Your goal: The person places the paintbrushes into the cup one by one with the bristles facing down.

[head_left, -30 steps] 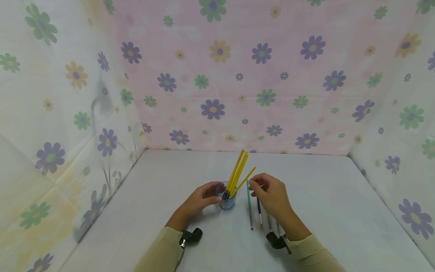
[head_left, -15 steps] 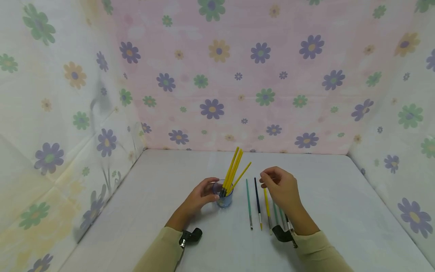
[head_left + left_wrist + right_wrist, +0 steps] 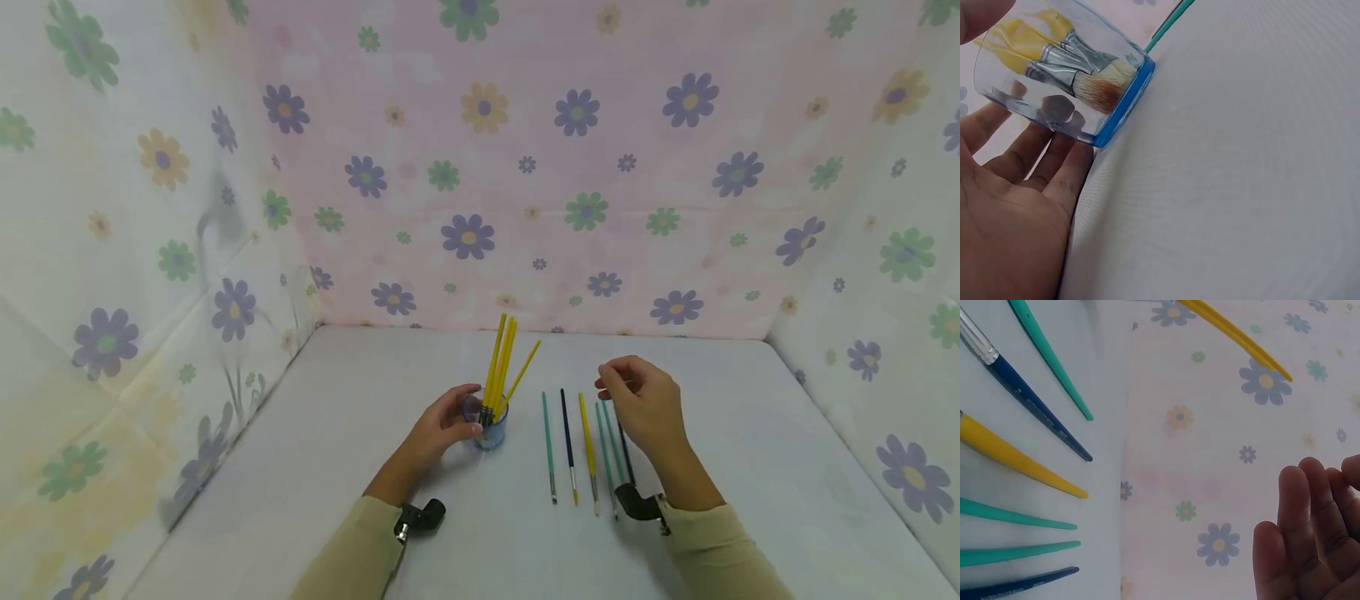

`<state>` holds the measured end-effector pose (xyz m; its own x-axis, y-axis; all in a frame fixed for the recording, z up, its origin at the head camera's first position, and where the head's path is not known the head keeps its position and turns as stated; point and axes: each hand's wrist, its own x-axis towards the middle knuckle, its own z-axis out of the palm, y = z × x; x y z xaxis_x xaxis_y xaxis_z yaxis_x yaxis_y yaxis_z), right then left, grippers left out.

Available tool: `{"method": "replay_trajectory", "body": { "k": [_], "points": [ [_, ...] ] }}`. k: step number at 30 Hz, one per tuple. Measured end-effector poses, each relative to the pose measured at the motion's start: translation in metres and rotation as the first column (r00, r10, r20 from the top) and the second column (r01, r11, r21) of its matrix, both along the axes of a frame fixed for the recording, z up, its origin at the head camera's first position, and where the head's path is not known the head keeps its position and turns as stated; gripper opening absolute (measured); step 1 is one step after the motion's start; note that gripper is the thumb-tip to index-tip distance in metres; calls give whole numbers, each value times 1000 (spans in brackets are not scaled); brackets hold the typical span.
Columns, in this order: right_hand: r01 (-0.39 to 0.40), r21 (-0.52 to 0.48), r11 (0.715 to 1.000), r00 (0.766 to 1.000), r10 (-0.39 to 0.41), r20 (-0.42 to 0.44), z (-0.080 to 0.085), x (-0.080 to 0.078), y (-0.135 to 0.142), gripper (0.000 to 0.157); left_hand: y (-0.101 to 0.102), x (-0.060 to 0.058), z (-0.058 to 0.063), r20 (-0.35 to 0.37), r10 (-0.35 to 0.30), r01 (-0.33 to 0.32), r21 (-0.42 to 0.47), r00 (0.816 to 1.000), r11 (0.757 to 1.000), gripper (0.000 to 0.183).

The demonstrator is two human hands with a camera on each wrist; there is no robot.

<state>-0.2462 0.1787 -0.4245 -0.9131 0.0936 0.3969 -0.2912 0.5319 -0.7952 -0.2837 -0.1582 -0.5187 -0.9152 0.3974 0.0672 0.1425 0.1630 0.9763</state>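
Note:
My left hand [image 3: 429,437] grips a clear cup with a blue base [image 3: 491,439], thumb on the near side and fingers behind. Several yellow-handled paintbrushes [image 3: 501,362] lean in it, bristles [image 3: 1094,92] down. Above the table, my right hand [image 3: 651,407] holds nothing, its fingers loosely bent. Left of and beneath it lies a row of paintbrushes, handles pointing away: a teal brush [image 3: 548,442], a dark blue brush [image 3: 567,433], a yellow brush [image 3: 587,437], two teal brushes [image 3: 1016,519], and another dark blue brush [image 3: 1022,583], partly hidden by the right hand in the head view.
A white cloth [image 3: 337,375] covers the table. Flower-printed curtains [image 3: 495,167] enclose it at the back and both sides. A black camera [image 3: 423,517] sits on the left wrist, and another black camera [image 3: 637,502] on the right wrist.
My right hand has moved right and away from me, uncovering more of the brush row. The left hand and cup have shifted slightly left and away; the brushes inside stand a little more upright.

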Motion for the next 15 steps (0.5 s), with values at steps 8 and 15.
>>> {"method": "replay_trajectory", "body": {
  "k": [8, 15],
  "points": [
    [49, 53, 997, 999, -50, 7, 6, -2, 10, 29, 0, -2, -1, -40, 32, -33, -18, 999, 999, 61],
    [30, 111, 993, 991, -44, 129, 0, -6, 18, 32, 1, -2, 1, 22, 59, -58, -41, 998, 997, 63]
  ]
}}
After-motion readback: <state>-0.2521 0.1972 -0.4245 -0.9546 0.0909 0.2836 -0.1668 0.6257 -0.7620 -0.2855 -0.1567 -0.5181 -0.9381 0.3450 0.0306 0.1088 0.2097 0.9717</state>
